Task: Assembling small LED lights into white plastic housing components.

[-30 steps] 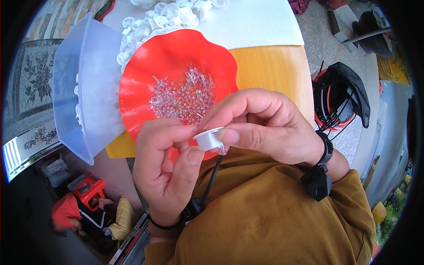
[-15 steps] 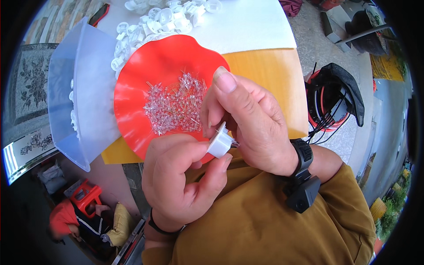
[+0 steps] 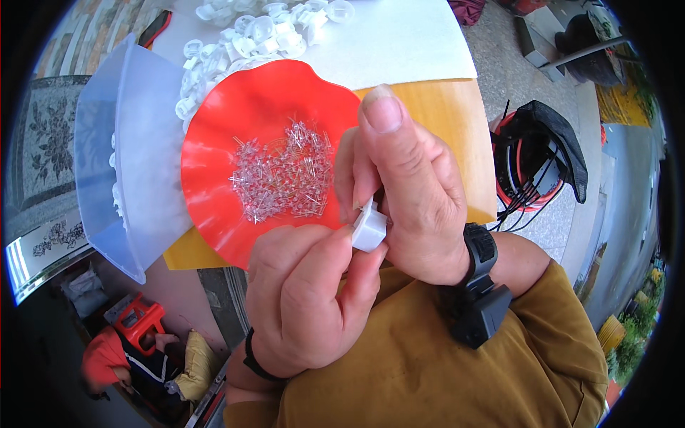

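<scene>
My left hand (image 3: pixel 307 292) pinches a small white plastic holder (image 3: pixel 370 230) between thumb and index finger. The holder has a flanged rim and a boxy body, and it is tilted on its side. My right hand (image 3: pixel 410 185) is closed right against the holder, its thumb pointing up and its fingers curled behind the rim. Whatever those fingertips grip is hidden. Just beyond both hands lies a wavy-edged red bowl (image 3: pixel 214 150), with a heap of clear LEDs (image 3: pixel 285 171) on long wire legs inside it.
Many similar white holders (image 3: pixel 250 43) are piled on the white-covered table (image 3: pixel 399 43) behind the bowl. A translucent plastic bin (image 3: pixel 146 157) stands tilted at the left. A black and red bag with cables (image 3: pixel 535 157) is at the right. Another person (image 3: pixel 125 364) sits lower left.
Both hands have shifted slightly right with the holder, which has turned a little. A clear LED end that showed beside the holder is now out of sight.
</scene>
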`<state>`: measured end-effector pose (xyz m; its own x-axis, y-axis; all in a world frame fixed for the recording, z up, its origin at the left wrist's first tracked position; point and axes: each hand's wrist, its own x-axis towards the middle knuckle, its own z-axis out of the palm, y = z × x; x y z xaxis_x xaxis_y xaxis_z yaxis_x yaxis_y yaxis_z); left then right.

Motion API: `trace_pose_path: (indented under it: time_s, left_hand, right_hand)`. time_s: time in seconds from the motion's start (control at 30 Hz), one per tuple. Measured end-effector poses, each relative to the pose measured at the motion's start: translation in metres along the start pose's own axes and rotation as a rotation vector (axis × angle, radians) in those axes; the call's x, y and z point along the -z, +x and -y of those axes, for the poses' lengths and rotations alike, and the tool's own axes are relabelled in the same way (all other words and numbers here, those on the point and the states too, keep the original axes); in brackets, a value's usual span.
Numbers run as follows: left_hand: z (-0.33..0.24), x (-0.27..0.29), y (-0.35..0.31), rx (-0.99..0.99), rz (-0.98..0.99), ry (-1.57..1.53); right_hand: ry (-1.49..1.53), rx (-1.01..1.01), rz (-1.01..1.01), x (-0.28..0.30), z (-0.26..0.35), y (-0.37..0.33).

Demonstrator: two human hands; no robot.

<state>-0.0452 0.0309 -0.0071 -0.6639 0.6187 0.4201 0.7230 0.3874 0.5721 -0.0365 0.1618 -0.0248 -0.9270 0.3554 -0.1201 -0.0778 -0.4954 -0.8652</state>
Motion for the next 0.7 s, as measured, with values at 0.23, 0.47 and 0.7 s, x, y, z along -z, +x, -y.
trace_pose_path:
  time_s: [0.23, 0.47, 0.7]
  left_hand:
    - [0.003, 0.002, -0.001, -0.031, -0.004, 0.006]
    - [0.013, 0.003, -0.001, 0.005, -0.028, -0.201]
    - [0.012, 0.003, -0.001, -0.039, -0.01, -0.17]
  right_hand:
    - [-0.011, -0.021, -0.015, -0.003, -0.002, 0.0]
    - [0.047, -0.001, 0.033, 0.0, -0.006, -0.001]
    - [0.055, 0.024, 0.008, -0.002, -0.006, -0.002]
